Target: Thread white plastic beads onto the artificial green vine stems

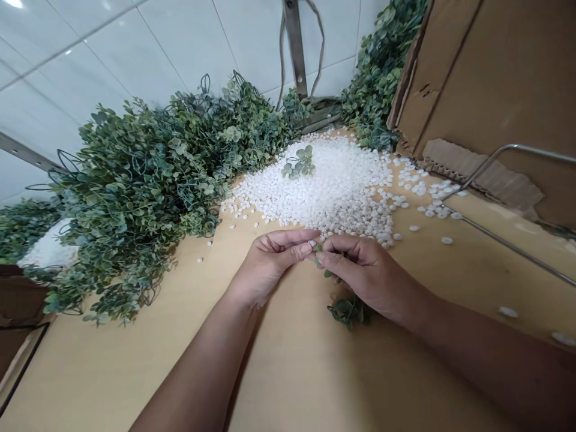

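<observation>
A: Between my two hands, what is there?

B: My left hand [270, 258] pinches a small white cap [311, 244] against the stem tip of a plastic sprig [347, 309], which my right hand [360, 270] grips; its leaves hang below that palm. I judge that I am fitting the cap: next, press it straight on. The pile of caps [342, 186] lies just beyond my fingertips.

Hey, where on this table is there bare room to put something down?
Bare tabletop lies near left, between the greenery pile and the left hand. Another patch lies right of the right hand, below the metal rod. The far middle is crowded with white pellets.
</observation>
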{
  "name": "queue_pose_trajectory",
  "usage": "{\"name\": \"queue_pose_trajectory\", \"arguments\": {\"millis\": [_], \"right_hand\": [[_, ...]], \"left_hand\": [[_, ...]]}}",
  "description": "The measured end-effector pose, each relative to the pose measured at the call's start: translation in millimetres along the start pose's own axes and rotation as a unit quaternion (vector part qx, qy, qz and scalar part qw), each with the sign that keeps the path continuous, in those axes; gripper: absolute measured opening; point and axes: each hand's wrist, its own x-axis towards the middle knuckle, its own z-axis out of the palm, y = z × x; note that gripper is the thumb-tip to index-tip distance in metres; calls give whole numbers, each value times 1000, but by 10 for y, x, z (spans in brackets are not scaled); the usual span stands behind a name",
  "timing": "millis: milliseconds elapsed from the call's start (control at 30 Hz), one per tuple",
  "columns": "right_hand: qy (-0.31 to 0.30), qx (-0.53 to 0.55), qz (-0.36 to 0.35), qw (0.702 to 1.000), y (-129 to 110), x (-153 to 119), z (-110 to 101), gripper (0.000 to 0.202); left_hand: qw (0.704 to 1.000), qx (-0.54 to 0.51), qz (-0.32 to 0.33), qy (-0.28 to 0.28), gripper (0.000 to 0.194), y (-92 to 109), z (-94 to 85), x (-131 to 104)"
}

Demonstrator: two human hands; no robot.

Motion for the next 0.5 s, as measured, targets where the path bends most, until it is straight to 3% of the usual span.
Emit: {"name": "queue_pose_trajectory", "arguments": {"millis": [267, 500], "right_hand": [[-64, 138, 83, 985, -42, 3, -23, 18], [-44, 216, 135, 966, -29, 20, -7, 15]], "left_hand": [[1000, 15, 20, -8, 19, -6, -33, 21], [1000, 2, 14, -8, 21, -17, -40, 42]]}}
